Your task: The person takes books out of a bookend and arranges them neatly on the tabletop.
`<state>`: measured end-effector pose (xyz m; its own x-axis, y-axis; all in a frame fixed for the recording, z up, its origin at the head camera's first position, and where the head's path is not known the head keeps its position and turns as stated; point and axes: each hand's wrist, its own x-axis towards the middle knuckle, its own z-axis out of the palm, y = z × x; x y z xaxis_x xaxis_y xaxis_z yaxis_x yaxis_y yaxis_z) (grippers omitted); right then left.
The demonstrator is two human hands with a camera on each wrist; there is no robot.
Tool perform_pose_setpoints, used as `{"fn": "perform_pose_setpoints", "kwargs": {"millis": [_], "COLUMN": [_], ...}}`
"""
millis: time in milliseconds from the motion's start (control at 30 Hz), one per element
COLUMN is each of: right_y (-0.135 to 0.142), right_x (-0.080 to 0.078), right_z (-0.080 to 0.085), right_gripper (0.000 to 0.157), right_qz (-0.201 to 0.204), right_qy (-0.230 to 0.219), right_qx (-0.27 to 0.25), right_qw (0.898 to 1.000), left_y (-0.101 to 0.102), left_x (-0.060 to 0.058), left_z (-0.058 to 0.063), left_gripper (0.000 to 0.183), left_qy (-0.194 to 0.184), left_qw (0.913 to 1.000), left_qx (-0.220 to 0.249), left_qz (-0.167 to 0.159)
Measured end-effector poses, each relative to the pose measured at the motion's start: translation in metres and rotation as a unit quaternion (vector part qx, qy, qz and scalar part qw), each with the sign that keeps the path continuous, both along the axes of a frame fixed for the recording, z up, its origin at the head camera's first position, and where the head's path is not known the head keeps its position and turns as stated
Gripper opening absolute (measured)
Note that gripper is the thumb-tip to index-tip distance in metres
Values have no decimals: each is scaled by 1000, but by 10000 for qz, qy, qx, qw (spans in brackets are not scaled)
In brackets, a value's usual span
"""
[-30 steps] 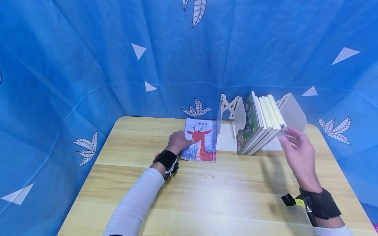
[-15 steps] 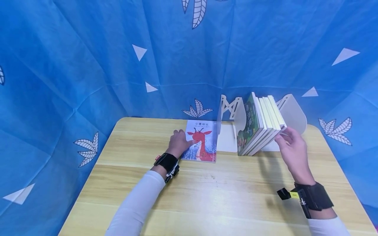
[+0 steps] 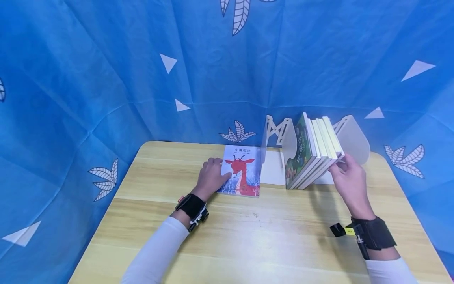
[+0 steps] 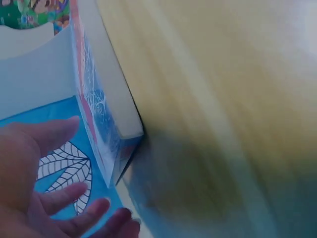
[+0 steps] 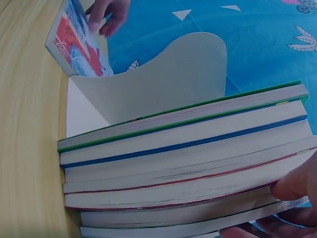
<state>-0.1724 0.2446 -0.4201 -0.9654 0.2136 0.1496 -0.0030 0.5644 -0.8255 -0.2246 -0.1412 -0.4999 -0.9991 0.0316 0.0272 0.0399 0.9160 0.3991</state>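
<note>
Deer book [image 3: 244,173] flat on the worktop [image 3: 255,240], long axis pointing away from the person. Left grip [image 3: 211,177] is nearer, at its left edge, fingers apart; right grip [image 3: 349,181] pinches the end books [image 3: 334,140] in the rack [image 3: 356,138].

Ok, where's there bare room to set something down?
The widest patch is the table between the sleeves, in front of the giraffe book and rack. Another lies left of the left hand. The rack has a narrow gap left of the green book; right of it, more books and the right hand crowd in.
</note>
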Motion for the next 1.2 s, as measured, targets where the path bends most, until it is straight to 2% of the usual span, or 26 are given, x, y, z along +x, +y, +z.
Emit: {"fn": "perform_pose_setpoints", "kwargs": {"millis": [133,333,600,833,1200], "right_y": [-1,-2,-3,-6,-2], "right_x": [0,0,2,3,25], "right_z": [2,3,2,0,1], "right_gripper": [56,57,32,25,35], "right_qz": [13,-52,-533,-718,-680], "right_qy": [131,287,333,372,569], "right_qx": [244,530,792,919,1048], "right_qw": [9996,9982,9949,9925,9905], "left_y": [-4,-12,-21,-28,-40], "left_x": [14,38,63,79,95], "left_z": [3,8,10,9,7], "left_gripper": [63,57,48,46,42], "left_qy": [213,857,1445,1748,2050], "left_qw": [9992,9929,9811,9753,9681], "left_qx": [84,91,59,88,330], "left_qz": [-319,-815,-1287,-1347,-1403]}}
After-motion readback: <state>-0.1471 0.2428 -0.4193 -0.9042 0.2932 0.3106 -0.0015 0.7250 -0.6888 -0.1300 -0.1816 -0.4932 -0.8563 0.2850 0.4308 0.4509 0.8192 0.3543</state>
